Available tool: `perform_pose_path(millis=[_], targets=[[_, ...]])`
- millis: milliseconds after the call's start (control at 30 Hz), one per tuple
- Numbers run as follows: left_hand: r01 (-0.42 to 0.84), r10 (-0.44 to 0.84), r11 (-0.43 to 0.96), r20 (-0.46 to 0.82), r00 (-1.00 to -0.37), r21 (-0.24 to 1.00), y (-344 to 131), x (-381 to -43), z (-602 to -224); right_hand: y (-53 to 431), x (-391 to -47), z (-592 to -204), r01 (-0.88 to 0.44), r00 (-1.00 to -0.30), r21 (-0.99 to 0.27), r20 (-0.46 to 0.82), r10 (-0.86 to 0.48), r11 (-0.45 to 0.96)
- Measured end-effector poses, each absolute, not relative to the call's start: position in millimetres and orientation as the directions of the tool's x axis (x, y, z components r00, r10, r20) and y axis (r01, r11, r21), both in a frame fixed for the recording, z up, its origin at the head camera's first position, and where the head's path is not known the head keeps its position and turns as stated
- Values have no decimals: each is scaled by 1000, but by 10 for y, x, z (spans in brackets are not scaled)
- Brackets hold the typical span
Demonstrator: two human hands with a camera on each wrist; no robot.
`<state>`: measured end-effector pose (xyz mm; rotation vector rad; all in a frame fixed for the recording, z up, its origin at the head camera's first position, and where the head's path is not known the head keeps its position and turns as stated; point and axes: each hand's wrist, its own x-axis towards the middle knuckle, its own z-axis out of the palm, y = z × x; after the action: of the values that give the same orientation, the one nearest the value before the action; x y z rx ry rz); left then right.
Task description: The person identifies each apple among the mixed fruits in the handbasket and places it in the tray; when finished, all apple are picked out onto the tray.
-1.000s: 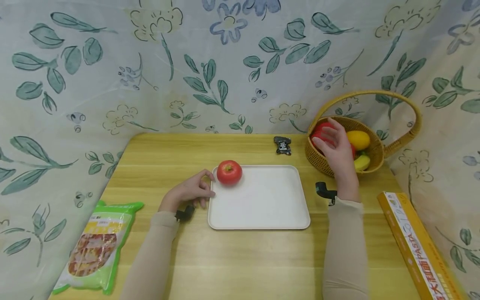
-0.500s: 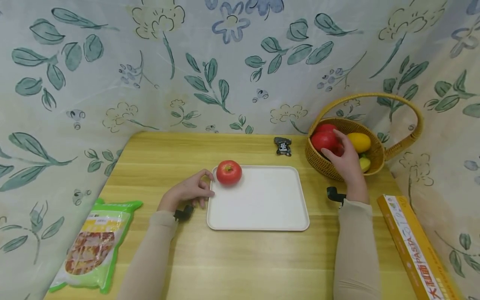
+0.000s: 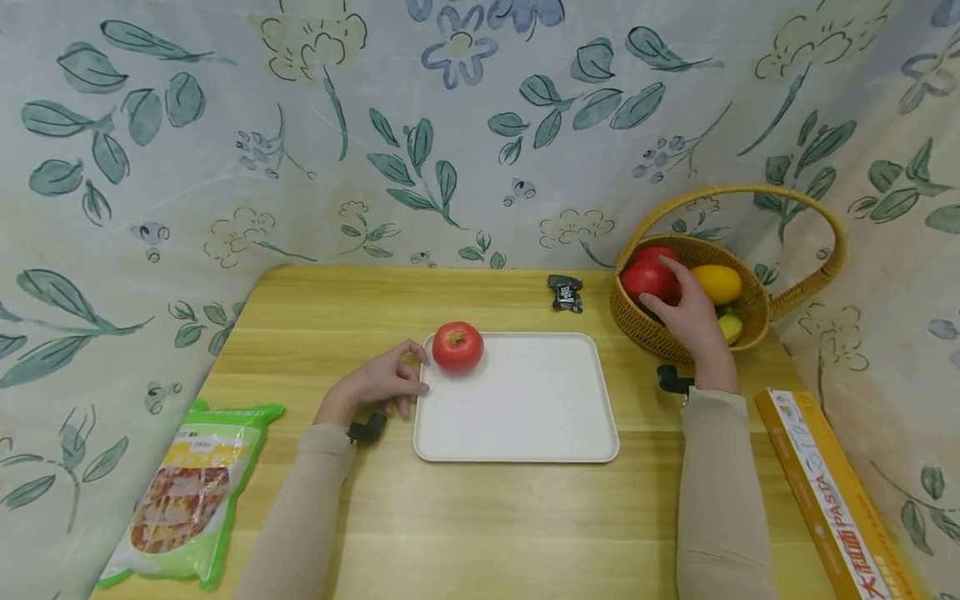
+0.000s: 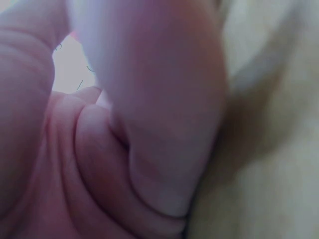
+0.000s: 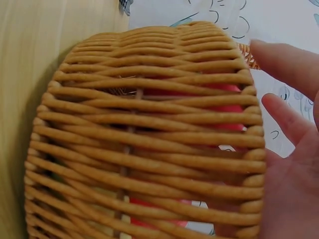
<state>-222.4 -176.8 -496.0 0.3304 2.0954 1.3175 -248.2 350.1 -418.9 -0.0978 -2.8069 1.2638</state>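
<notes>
In the head view, a white rectangular tray (image 3: 525, 400) lies mid-table with a round red fruit (image 3: 457, 347), yellowish at its crown, in its far left corner. My left hand (image 3: 380, 379) rests at the tray's left rim, index finger and thumb tips touching the edge, fingers loosely bent. Its wrist view shows only folded fingers and palm close up. My right hand (image 3: 688, 312) reaches into a wicker basket (image 3: 637, 321). Its thumb and fingers are spread beside a smooth red fruit (image 3: 647, 277). In the right wrist view, basket weave (image 5: 164, 129) hides most of the contents.
The basket also holds a yellow oval fruit (image 3: 717, 284) and a yellow-green one (image 3: 729, 325) under its tall handle (image 3: 750, 187). A small black packet (image 3: 566, 292) lies left of it. An orange pasta box (image 3: 832, 492) lies right; a green-edged food bag (image 3: 187, 492) left.
My right hand has moved right and toward me, lower into the basket beside the red fruit, which shows more fully. My left hand stays at the tray rim.
</notes>
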Motion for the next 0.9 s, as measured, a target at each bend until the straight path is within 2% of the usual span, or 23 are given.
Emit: perform_pose_path(millis=[900], targets=[[-113, 506, 477, -378, -775, 871, -1761, -2214, -4977, 3604, -2695, -4165, 111, -994, -689, -78, 79, 717]])
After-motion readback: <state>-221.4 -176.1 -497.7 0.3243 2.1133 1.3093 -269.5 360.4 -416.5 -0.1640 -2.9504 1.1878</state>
